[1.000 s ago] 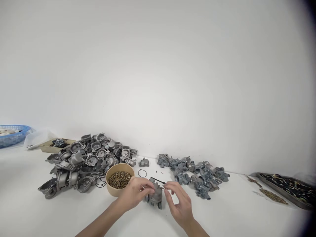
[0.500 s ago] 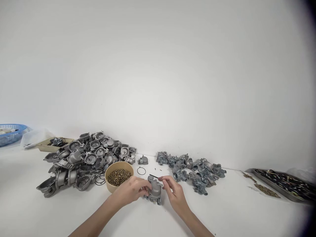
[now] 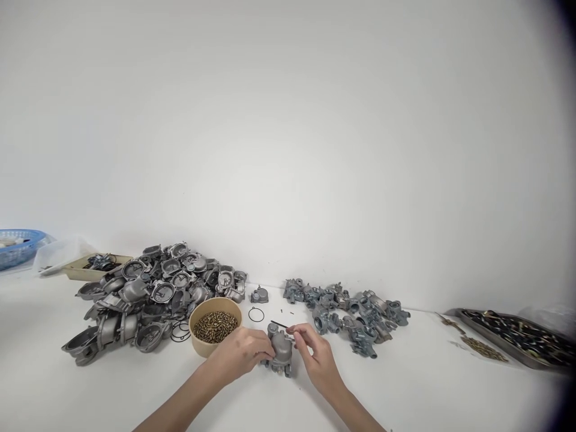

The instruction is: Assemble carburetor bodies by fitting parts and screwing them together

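A grey metal carburetor [image 3: 282, 348] stands on the white table in front of me, its rounded bowl facing up. My left hand [image 3: 246, 353] grips it from the left side, fingers closed at its edge. On the right, my right hand [image 3: 315, 355] has thumb and forefinger pinched together close to the carburetor's upper side. A thin black rod [image 3: 279, 324] sticks out leftward from those fingertips, behind the carburetor's top; its other end is hidden by the fingers.
A tan tub [image 3: 197, 342] of small brass parts stands left of my hands, before a heap of metal float bowls [image 3: 162, 293]. Carburetor bodies [image 3: 364, 324] are piled right. A black O-ring [image 3: 256, 314] and a loose cover [image 3: 260, 294] lie behind. A parts tray [image 3: 517, 342] sits far right.
The view has shifted slightly. Both hands stay at the carburetor, with the right fingers a little further left along the rod.
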Demonstrator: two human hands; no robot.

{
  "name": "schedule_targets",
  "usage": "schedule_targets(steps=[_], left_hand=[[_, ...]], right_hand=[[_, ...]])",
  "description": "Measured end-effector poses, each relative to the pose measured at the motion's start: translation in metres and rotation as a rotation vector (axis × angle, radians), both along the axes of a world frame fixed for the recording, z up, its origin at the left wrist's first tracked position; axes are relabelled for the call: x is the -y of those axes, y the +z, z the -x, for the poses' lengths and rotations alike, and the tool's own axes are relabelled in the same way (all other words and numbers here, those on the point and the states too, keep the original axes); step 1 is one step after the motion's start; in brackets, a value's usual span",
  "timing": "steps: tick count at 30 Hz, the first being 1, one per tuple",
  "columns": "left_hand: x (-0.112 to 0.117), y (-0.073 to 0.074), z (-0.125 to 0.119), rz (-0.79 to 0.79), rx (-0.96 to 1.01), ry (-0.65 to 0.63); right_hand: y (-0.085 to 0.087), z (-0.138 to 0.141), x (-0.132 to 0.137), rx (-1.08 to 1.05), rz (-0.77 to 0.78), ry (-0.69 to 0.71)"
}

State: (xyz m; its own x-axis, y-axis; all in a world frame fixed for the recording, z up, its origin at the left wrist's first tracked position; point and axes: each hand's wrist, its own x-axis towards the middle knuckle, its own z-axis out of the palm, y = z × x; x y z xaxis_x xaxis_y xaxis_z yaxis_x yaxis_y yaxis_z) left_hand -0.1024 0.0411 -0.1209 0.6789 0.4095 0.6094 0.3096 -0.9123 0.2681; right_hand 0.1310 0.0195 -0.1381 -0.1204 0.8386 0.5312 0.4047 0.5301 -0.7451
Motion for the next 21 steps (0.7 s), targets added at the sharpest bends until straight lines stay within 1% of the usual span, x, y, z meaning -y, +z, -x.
schedule_targets(steps=[8,15,21], left_hand=[[0.0007,0.0001,0.0008,0.028,0.014,0.014],[0.0032,0.0042,-0.0001,0.046,-0.015,0.028],[-0.0004,0.0029,0.0038,0.059,-0.022,0.007]], right_hand=[[0.0018,0.0013,0.0013,0.031,-0.022,0.012],[0.0004,0.0006,-0.0003,0.046,-0.030,0.009],[0.0021,0.0012,0.0020,0.043,-0.031,-0.003]])
